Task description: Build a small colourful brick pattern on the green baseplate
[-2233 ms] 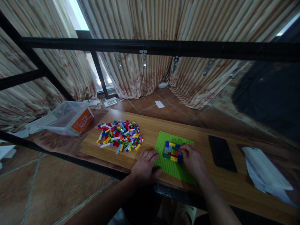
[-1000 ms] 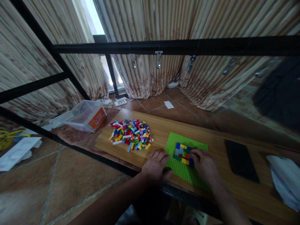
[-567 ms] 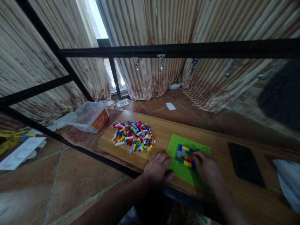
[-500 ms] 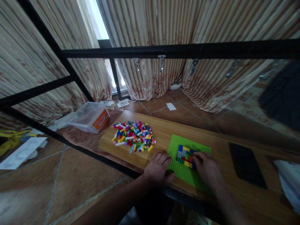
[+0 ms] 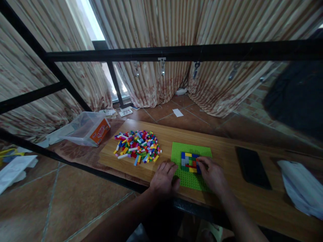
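Observation:
My right hand (image 5: 211, 173) is closed in a pinch at the right edge of a flat block of toy bricks (image 5: 189, 162), built in blue, yellow, grey, green and red. Its fingertips are on a brick there, largely hidden by the fingers. The block sits on a green studded baseplate (image 5: 186, 181). My left hand (image 5: 163, 177) lies with fingers stretched out at the baseplate's left edge, holding nothing. Left of it, a heap of loose toy bricks (image 5: 137, 146) in many colours is spread on the wooden board (image 5: 165, 134).
A clear plastic box (image 5: 83, 127) with an orange label stands beyond the board's left end. On the right lie a black phone-like slab (image 5: 253, 167) and a white plastic packet (image 5: 300, 188). A black metal rail (image 5: 176, 53) crosses in front of the curtains.
The view swings right and then partly back left. Both hands keep nearly the same places at the baseplate, the right one still pinching at the block's right edge.

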`<state>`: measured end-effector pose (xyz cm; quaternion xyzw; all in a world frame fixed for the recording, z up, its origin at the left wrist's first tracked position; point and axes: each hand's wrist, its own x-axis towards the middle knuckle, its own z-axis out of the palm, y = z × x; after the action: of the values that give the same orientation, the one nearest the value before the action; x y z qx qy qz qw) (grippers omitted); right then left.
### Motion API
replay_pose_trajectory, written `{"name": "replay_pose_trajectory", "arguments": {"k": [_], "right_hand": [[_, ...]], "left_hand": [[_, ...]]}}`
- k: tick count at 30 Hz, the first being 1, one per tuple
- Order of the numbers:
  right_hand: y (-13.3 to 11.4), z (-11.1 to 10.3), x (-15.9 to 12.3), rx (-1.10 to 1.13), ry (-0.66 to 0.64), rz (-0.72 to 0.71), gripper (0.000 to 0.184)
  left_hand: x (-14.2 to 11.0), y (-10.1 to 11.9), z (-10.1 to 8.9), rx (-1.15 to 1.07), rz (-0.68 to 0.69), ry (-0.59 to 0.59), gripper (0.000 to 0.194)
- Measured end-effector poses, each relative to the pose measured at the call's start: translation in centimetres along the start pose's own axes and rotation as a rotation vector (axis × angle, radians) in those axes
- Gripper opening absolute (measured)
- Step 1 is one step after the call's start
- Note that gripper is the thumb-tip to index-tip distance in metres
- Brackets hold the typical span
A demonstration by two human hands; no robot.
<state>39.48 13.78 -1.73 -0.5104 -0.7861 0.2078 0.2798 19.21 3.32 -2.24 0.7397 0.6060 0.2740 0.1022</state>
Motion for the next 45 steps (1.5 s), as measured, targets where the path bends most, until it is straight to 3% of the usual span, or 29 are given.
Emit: {"name": "replay_pose_trajectory", "arguments": {"k": [7,12,28,38,45], "right_hand": [[0.1,0.5,-0.1,-0.013,0.016,-0.091,0.031],[0.1,0.5,-0.3,-0.051,-0.014,-0.145,0.036],[-0.3,1.0,-0.8,-0.166,-0.023,-0.194,0.041],[-1.9,0.8,-2.0,-0.412,-0.093,-0.171,0.047],[-1.2,1.4,-2.2,-0.364,0.000,-0.224,0.050]], "left_hand": [[1.8,1.8,-0.2,0.018,0.040,-0.061,0.058],[3.3,3.1,0.7,0.080,0.050,-0.086,0.043],[3.8,3.1,1.6,0.144,0.034,-0.116,0.038],[4.0,3.3,2.3,0.271,0.033,-0.177,0.041],[3.7,3.4,1.8,0.237,0.049,-0.123,0.042]]}}
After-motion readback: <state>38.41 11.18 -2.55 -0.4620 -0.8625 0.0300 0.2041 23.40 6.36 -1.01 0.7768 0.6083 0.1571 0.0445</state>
